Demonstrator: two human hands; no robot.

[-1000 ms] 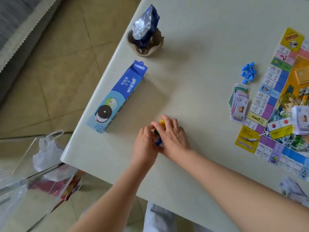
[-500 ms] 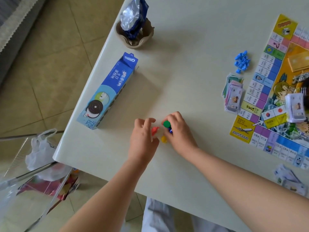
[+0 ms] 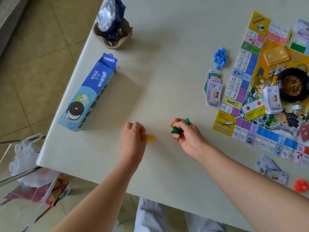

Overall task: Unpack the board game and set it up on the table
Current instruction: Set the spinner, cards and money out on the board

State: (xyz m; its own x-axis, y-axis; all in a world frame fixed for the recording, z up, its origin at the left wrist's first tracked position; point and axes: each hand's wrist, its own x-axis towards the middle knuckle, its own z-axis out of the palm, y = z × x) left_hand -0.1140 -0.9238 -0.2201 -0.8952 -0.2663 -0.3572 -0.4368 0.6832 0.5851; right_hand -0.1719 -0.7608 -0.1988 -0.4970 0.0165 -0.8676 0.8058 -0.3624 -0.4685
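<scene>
My right hand (image 3: 187,136) grips a small cluster of plastic game tokens (image 3: 178,128), mostly green with bits of blue and yellow, just above the table. My left hand (image 3: 133,139) hovers to its left with the fingers curled down, and whether it holds anything is hidden. A yellow token (image 3: 150,138) lies on the table right beside its fingers. The game board (image 3: 250,91) is spread out at the right, carrying a card stack (image 3: 272,101), a black spinner (image 3: 294,86) and a white die (image 3: 297,107).
A pile of blue houses (image 3: 220,58) and play money (image 3: 214,91) lie left of the board. More bills (image 3: 272,169) and red pieces (image 3: 301,185) lie near the front right. An Oreo box (image 3: 90,92) and a bowl holding a foil bag (image 3: 112,25) line the table's left edge.
My hands have pulled apart. The right hand lifted the green tokens and moved right; the yellow token now lies alone by my left hand. The red token is out of sight.
</scene>
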